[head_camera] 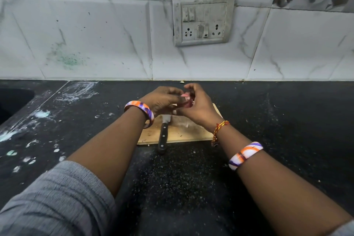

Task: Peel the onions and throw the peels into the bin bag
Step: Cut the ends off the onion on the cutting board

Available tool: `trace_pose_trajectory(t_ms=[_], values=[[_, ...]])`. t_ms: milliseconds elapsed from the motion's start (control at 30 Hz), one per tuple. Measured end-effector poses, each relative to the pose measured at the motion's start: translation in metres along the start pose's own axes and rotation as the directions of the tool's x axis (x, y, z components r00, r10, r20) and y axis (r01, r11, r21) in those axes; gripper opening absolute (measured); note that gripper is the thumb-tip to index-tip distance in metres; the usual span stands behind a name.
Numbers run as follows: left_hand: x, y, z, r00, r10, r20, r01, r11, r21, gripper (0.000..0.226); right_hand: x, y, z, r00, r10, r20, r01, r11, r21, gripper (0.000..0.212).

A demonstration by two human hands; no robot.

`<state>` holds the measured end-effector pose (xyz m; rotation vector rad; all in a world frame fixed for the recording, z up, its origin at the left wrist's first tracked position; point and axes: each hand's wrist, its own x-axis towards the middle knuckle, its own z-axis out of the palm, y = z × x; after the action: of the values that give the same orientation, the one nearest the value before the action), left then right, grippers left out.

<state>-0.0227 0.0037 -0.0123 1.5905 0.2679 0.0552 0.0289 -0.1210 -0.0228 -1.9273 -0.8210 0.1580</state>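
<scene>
Head view: your left hand (pixel 162 99) and right hand (pixel 197 105) both pinch the onion (pixel 186 99) above the board (pixel 183 132); peel only the thin skin.

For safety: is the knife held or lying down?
Lying down: the knife rests flat on the board; both hands hold the onion.

Both forearms reach forward and converge near the worktop's back edge. Left hand (pixel 162 99) fingers curled, thumb pointing right, pinching. Right hand (pixel 198 104) cupped facing it, fingers curled over the top, thumb low. Fingertips of the two hands meet. Striped bangle on each wrist, red-yellow thread on right wrist, grey sleeve pushed up left arm.
</scene>
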Motion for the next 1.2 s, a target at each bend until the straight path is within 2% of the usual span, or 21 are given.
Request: trace_pose_trajectory(t_ms=[33, 100, 167, 200, 267, 367, 433, 567, 700, 767, 900, 1000, 1067, 1200], values=[[-0.002, -0.001, -0.002, 0.999, 0.012, -0.04, -0.013, 0.999, -0.033, 0.02, 0.0, -0.001, 0.003, 1.0, -0.014, 0.014, 0.015, 0.999, -0.042, 0.078], [-0.004, -0.005, -0.009, 0.991, 0.019, -0.134, -0.026, 0.998, -0.051, 0.033, 0.0, 0.002, 0.006, 0.999, -0.046, 0.0, 0.045, 0.964, -0.261, 0.082], [-0.006, -0.01, -0.019, 0.97, 0.039, -0.238, -0.056, 0.996, -0.067, 0.038, -0.005, 0.006, 0.011, 1.0, -0.029, -0.01, 0.021, 0.879, -0.476, 0.074], [-0.007, -0.013, -0.024, 0.959, 0.062, -0.278, -0.087, 0.993, -0.079, 0.036, -0.009, 0.007, 0.016, 1.0, -0.004, 0.006, 0.006, 0.847, -0.531, 0.068], [-0.01, -0.016, -0.03, 0.937, 0.116, -0.329, -0.149, 0.986, -0.078, 0.029, -0.021, 0.007, 0.032, 0.996, 0.051, 0.072, 0.001, 0.812, -0.583, 0.06], [-0.013, -0.022, -0.035, 0.902, 0.166, -0.399, -0.216, 0.973, -0.086, 0.03, -0.036, 0.004, 0.051, 0.984, 0.085, 0.155, 0.039, 0.749, -0.661, 0.059], [-0.015, -0.027, -0.038, 0.894, 0.178, -0.411, -0.239, 0.966, -0.102, 0.029, -0.039, 0.0, 0.051, 0.978, 0.096, 0.188, 0.059, 0.73, -0.681, 0.048], [-0.02, -0.039, -0.042, 0.892, 0.2, -0.405, -0.256, 0.962, -0.09, 0.031, -0.034, 0.0, 0.033, 0.96, 0.196, 0.198, -0.039, 0.797, -0.602, 0.031], [-0.021, -0.054, -0.035, 0.875, 0.281, -0.395, -0.232, 0.958, 0.168, 0.036, -0.038, 0.007, 0.014, 0.945, 0.285, 0.159, -0.177, 0.856, -0.485, 0.038], [-0.017, -0.059, -0.028, 0.868, 0.292, -0.401, -0.212, 0.949, 0.233, 0.041, -0.042, 0.012, 0.008, 0.945, 0.3, 0.131, -0.223, 0.882, -0.414, 0.037], [-0.008, -0.07, -0.016, 0.868, 0.289, -0.404, -0.125, 0.914, 0.385, 0.04, -0.053, 0.017, 0.003, 0.931, 0.333, 0.147, -0.314, 0.939, -0.14, 0.021], [-0.006, -0.079, -0.013, 0.872, 0.32, -0.37, -0.084, 0.844, 0.53, 0.04, -0.06, 0.014, 0.004, 0.9, 0.383, 0.209, -0.411, 0.905, 0.112, 0.017], [-0.005, -0.082, -0.013, 0.87, 0.345, -0.353, -0.064, 0.788, 0.612, 0.041, -0.063, 0.015, 0.007, 0.915, 0.355, 0.191, -0.377, 0.921, 0.093, 0.017], [-0.004, -0.085, -0.013, 0.886, 0.333, -0.323, -0.028, 0.733, 0.68, 0.047, -0.067, 0.02, 0.011, 0.976, 0.196, 0.094, -0.19, 0.979, -0.072, 0.029]])
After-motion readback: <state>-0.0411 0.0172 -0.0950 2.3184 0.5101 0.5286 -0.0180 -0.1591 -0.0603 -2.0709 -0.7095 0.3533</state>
